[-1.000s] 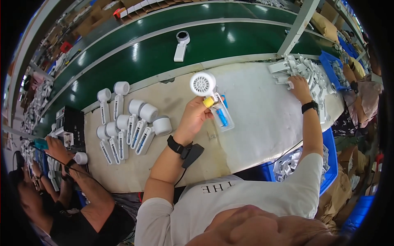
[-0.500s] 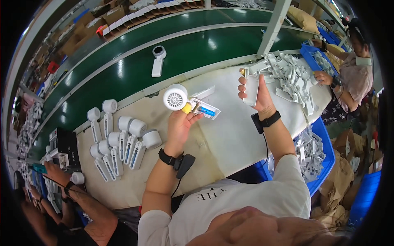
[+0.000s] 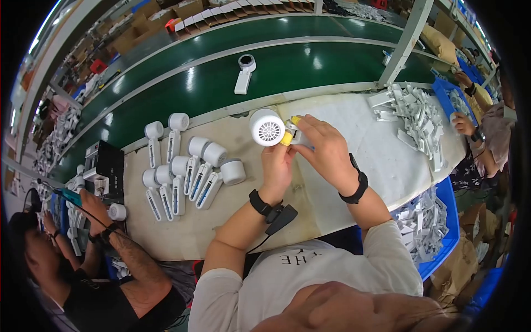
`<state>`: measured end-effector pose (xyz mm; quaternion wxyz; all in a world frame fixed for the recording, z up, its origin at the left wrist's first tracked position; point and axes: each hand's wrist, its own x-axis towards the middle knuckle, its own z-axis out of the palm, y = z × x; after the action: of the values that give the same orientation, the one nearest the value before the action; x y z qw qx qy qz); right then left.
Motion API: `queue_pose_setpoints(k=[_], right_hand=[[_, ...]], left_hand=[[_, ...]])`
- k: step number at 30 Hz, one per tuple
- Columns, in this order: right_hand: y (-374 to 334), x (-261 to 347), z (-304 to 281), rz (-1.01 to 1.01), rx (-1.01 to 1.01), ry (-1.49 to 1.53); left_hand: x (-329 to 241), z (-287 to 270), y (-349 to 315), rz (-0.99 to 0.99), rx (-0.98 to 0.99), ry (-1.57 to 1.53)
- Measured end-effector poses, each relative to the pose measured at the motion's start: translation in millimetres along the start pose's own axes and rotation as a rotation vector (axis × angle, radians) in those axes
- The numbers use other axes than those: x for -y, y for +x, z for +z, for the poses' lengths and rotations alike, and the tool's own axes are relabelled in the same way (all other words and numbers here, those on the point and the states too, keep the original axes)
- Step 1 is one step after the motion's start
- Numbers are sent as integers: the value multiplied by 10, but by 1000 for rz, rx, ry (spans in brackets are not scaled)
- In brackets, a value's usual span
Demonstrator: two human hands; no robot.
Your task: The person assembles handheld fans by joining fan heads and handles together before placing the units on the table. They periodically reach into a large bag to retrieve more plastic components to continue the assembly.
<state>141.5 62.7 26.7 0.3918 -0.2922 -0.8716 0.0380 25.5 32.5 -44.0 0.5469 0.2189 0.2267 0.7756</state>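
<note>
A white handheld fan with a round grille is in my left hand, above the middle of the table. Its neck sits between thumb and fingers, and a yellow tip covers one finger. My right hand closes over the fan's handle, pressing a white handle cover against it. Fingers hide most of the cover and handle, so I cannot tell whether the two parts meet fully. To the left, several white fans lie grouped with slim handles showing blue inside.
Loose white handle covers are heaped at the table's right. Below its edge is a blue bin of parts. One fan lies on the green conveyor. A co-worker at left holds a teal tool; another works at right.
My right hand has brought the white cover leftward onto the fan's handle. The blue cell and wiring that showed in the handle are now covered. The whole view has shifted slightly.
</note>
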Motion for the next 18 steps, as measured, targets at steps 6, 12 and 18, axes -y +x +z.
queue_pose_setpoints(k=[6, 12, 18], right_hand=[[-7, 75, 141, -92, -97, -111], [-90, -236, -17, 220, -76, 344], [-89, -102, 46, 544, 236, 944]], left_hand=[[-16, 72, 13, 140, -46, 172], [-349, 190, 48, 257, 106, 117], [-418, 101, 13, 256, 54, 217]])
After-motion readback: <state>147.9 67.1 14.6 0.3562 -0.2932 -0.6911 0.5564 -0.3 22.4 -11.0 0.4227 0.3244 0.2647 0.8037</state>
